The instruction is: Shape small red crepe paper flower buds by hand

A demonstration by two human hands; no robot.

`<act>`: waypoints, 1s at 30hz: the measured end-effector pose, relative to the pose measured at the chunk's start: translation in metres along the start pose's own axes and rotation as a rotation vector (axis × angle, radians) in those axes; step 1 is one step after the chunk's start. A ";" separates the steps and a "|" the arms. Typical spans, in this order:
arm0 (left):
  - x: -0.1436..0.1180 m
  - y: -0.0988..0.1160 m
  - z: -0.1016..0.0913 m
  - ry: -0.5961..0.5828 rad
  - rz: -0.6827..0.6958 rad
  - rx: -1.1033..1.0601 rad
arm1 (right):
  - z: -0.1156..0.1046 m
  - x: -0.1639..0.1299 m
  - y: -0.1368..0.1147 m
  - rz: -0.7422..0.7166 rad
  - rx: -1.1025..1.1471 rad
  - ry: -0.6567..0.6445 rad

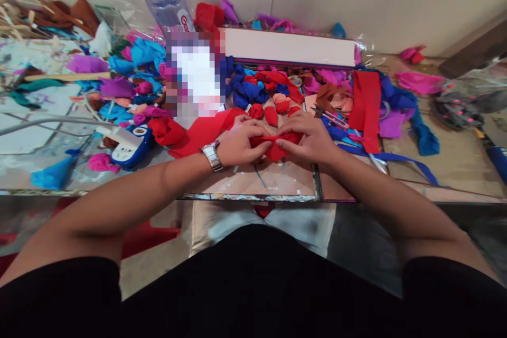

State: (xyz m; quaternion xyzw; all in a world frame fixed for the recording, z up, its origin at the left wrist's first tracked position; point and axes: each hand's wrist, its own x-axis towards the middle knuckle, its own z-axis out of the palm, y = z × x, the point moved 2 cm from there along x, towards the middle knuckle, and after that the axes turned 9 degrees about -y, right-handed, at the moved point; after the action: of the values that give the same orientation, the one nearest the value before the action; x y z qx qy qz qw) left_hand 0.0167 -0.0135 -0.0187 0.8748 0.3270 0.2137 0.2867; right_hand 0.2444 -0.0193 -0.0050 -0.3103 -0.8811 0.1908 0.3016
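Observation:
My left hand point(243, 141), with a metal watch point(212, 157) at the wrist, pinches one side of a red piece of crepe paper or cloth point(276, 152). On the other side, my right hand point(307, 137) pinches the same piece, and the two thumbs almost meet over it. A larger red sheet point(198, 134) lies beside and partly behind the left hand. Small rolled red bits point(271, 115) rest just beyond the fingers. To the right of my right hand lies a pair of scissors or snips point(331, 116) among the scraps.
Blue, purple, pink and red scraps point(243, 90) cover much of the table. At the left sits a power strip point(132, 147) with a cable. A clear bottle point(168, 10) and a long pale box point(289, 47) stand at the back. A red strip point(365, 111) lies at the right.

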 end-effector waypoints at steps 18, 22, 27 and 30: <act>0.002 -0.003 0.000 0.022 0.079 -0.096 | 0.005 -0.005 -0.002 0.000 -0.127 0.048; 0.002 -0.001 0.000 0.018 0.077 -0.145 | 0.005 -0.005 -0.001 0.002 -0.146 0.028; 0.004 -0.003 0.002 0.039 0.082 -0.229 | 0.004 -0.004 -0.002 -0.008 -0.160 0.034; 0.005 -0.005 0.003 0.060 0.082 -0.224 | 0.004 -0.004 -0.004 -0.015 -0.169 0.044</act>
State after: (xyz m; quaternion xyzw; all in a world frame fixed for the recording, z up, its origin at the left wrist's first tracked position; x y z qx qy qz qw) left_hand 0.0190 -0.0080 -0.0234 0.8430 0.2737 0.2867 0.3637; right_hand 0.2428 -0.0251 -0.0076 -0.3321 -0.8896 0.1065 0.2949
